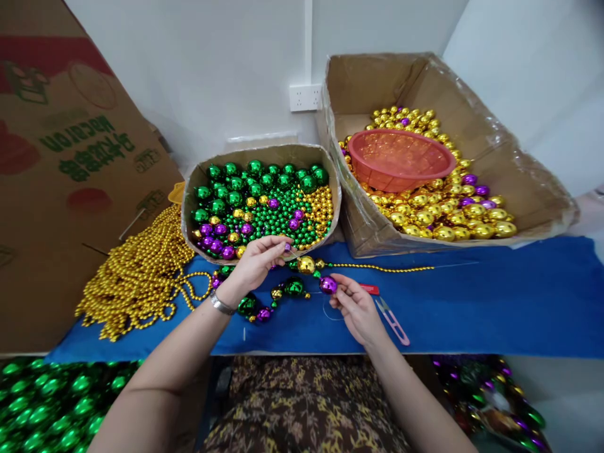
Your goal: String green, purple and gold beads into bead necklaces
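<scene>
Blue cloth (453, 321) formed the work surface; over its middle, the left hand (259, 261) pinched a small purple bead (287, 247) between fingertips, while the right hand (356, 308) gripped a large purple bead (328, 285), nearer and right of a gold bead (306, 265). Threading seemed underway, the next move calling for steady fingers and fine alignment.

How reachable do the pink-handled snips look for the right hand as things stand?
Probably yes: the pink-handled snips lie uncovered on the blue cloth just beside the right hand, though that hand currently holds a purple bead.
</scene>
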### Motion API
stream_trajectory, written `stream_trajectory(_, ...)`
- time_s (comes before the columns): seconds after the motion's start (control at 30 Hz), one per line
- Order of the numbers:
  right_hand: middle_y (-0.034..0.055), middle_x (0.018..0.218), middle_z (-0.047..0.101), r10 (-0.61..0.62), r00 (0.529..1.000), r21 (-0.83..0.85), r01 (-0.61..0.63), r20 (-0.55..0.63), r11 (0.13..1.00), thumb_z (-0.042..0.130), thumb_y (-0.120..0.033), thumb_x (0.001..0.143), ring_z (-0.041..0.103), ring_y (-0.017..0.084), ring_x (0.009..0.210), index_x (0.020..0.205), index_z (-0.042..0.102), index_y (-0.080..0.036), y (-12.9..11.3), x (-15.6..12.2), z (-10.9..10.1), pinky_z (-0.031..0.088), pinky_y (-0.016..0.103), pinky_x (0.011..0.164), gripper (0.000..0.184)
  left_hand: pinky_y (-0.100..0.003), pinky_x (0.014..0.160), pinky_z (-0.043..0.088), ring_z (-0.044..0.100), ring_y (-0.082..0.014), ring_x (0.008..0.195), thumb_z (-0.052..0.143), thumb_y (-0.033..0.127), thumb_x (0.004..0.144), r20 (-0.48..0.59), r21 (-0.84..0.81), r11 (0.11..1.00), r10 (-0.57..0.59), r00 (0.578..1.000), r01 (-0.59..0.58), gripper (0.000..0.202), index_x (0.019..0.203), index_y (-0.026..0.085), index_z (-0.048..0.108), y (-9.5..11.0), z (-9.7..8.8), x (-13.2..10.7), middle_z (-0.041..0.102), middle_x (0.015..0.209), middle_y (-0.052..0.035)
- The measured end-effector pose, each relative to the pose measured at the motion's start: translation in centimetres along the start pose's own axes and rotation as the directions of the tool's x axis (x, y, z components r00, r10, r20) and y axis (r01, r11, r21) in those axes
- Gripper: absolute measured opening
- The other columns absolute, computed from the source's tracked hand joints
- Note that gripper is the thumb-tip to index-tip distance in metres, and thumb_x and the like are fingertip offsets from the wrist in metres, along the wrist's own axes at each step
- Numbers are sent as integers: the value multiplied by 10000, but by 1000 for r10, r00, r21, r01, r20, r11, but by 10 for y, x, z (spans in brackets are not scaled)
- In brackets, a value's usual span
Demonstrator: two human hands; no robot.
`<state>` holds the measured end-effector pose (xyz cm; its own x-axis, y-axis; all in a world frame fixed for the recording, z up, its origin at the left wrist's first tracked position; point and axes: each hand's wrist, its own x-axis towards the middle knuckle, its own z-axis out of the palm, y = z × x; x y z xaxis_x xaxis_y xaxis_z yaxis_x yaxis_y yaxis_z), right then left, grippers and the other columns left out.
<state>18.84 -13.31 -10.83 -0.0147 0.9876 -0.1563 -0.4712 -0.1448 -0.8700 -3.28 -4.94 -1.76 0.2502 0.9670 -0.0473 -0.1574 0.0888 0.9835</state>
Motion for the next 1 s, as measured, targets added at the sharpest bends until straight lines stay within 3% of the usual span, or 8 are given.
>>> stream_trajectory(0.2, 24, 881, 662, -109, 994, -384, 100, -2, 918, 621, -392, 850, 669, 154, 740, 1147, 635, -227, 18, 4, -9, 554, 306, 721, 340, -237, 677, 511, 640, -130, 762, 733, 314, 766, 95, 381, 908, 149, 984, -175, 264, 968, 164, 655, -7, 7, -5, 703, 866, -44)
stream_trajectory(0.3, 37, 943, 692, -138, 990, -614, 126, 27, 780, 524, -295, 883, 693, 172, 742, 1188, 605, -244, 28, 5, -16, 560, 334, 747, 320, -248, 623, 495, 631, -137, 687, 695, 347, 796, 173, 511, 837, 124, 977, -197, 212, 883, 154, 675, -20, 16, -8, 707, 810, -51)
stream_trajectory(0.43, 50, 1032, 705, -230, 967, -822, 220, 112, 525, 518, -191, 832, 684, 216, 871, 1174, 627, -273, 17, 4, -23, 541, 372, 838, 368, -310, 759, 515, 669, -183, 825, 644, 336, 842, 235, 555, 771, 215, 948, -312, 179, 851, 166, 701, -27, 31, -11, 733, 890, -74)
stream_trajectory(0.5, 64, 1113, 684, -301, 943, -849, 272, 142, 453, 523, -198, 840, 656, 239, 982, 1166, 641, -275, 0, 3, -22, 522, 386, 887, 355, -326, 812, 511, 668, -187, 881, 619, 317, 863, 268, 569, 717, 300, 915, -402, 163, 845, 174, 694, -18, 39, -9, 734, 929, -76)
stream_trajectory(0.63, 54, 1129, 674, -325, 919, -787, 365, 222, 496, 476, -307, 934, 664, 198, 888, 1239, 600, -287, -39, 5, -7, 539, 354, 824, 330, -293, 777, 508, 664, -162, 859, 615, 280, 862, 315, 581, 614, 436, 843, -535, 128, 834, 176, 684, 16, 59, -2, 735, 904, -65)
stream_trajectory(0.7, 51, 1127, 674, -330, 900, -775, 420, 287, 473, 469, -334, 950, 662, 188, 888, 1232, 600, -282, -53, 7, 4, 536, 352, 832, 315, -269, 741, 503, 662, -147, 826, 617, 266, 859, 323, 571, 594, 472, 821, -566, 120, 833, 168, 682, 31, 67, 2, 736, 893, -61)
stream_trajectory(0.87, 61, 1104, 664, -467, 804, -772, 544, 367, 329, 475, -327, 950, 627, 204, 1025, 1043, 677, -257, -68, 11, 22, 497, 375, 929, 233, -234, 676, 490, 653, -121, 754, 612, 263, 861, 284, 528, 624, 510, 812, -576, 128, 842, 158, 683, 45, 76, 7, 731, 831, -40)
stream_trajectory(1.0, 59, 1005, 687, -393, 811, -776, 557, 432, 297, 514, -315, 927, 649, 201, 934, 991, 670, -242, -67, 14, 22, 510, 348, 865, 184, -221, 638, 479, 634, -108, 715, 626, 275, 852, 224, 499, 670, 512, 829, -549, 130, 816, 161, 676, 39, 74, 6, 720, 803, -31)
